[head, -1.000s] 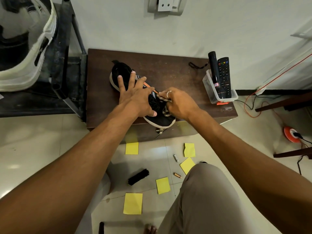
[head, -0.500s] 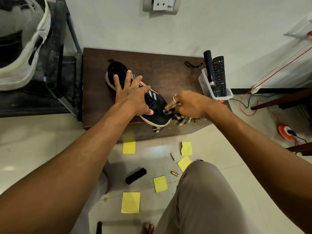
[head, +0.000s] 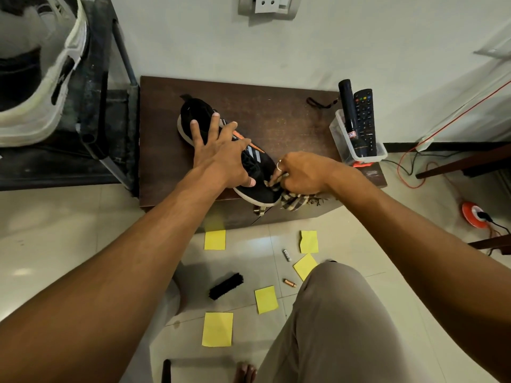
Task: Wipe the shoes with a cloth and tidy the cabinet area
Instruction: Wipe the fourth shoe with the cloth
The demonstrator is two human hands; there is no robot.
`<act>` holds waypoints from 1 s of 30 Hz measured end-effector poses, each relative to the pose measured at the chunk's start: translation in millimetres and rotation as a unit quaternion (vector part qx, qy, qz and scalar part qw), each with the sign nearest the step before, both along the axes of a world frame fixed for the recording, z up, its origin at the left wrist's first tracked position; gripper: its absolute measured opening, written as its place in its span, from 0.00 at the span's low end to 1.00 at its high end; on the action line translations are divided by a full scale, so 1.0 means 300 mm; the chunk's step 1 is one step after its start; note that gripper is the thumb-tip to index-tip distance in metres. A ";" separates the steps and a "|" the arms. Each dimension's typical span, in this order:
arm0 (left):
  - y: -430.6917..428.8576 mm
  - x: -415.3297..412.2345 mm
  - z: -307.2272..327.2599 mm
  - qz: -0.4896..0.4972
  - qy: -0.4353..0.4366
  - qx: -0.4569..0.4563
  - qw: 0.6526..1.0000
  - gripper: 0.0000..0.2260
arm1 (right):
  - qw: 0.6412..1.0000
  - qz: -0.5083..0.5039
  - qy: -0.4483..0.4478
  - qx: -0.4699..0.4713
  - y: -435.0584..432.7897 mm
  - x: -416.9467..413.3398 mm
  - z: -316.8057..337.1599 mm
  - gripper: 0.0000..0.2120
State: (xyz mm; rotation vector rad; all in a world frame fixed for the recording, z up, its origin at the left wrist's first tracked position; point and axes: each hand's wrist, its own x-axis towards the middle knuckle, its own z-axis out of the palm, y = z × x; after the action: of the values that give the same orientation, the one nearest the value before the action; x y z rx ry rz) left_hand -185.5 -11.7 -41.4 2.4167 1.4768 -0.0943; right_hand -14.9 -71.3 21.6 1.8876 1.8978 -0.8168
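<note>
The shoe (head: pixel 199 117) has a black knitted cloth upper, matt and finely textured, over a smooth pale sole (head: pixel 257 199) that looks like rubber. The cloth (head: pixel 297 201) is a thin woven check fabric, soft and crumpled. The cabinet top (head: pixel 276 120) looks like dark brown wood, matt, with pale dusty scuffs. The box (head: pixel 338 134) on it is clear glossy plastic, and the remote (head: pixel 364 114) in it is black plastic with a dull sheen. The floor (head: pixel 55 230) is pale tile, smooth and shiny. The notes (head: pixel 217 328) are matt yellow paper. The brush (head: pixel 226 286) has dense black bristles. One battery (head: pixel 289 283) gleams like coppery metal. The trousers (head: pixel 331 327) are plain matt cloth.
</note>
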 end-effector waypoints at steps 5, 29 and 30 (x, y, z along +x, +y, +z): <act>-0.002 -0.001 -0.002 -0.002 0.000 -0.004 1.000 0.45 | 0.975 -0.035 -0.017 0.220 -0.013 -0.042 -0.088 0.13; -0.010 0.007 0.005 0.004 0.005 -0.002 1.000 0.45 | 0.959 0.226 -0.086 0.147 -0.154 -0.046 -0.024 0.12; -0.009 0.006 0.007 0.002 0.006 -0.005 1.000 0.45 | 0.959 0.227 -0.095 0.138 -0.140 -0.048 -0.009 0.11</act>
State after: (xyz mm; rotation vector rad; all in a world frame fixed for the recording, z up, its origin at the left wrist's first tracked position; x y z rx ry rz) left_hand -183.6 -14.4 -39.3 2.4090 1.4838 -0.1152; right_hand -29.3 -113.3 19.0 1.4995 2.2789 -0.2295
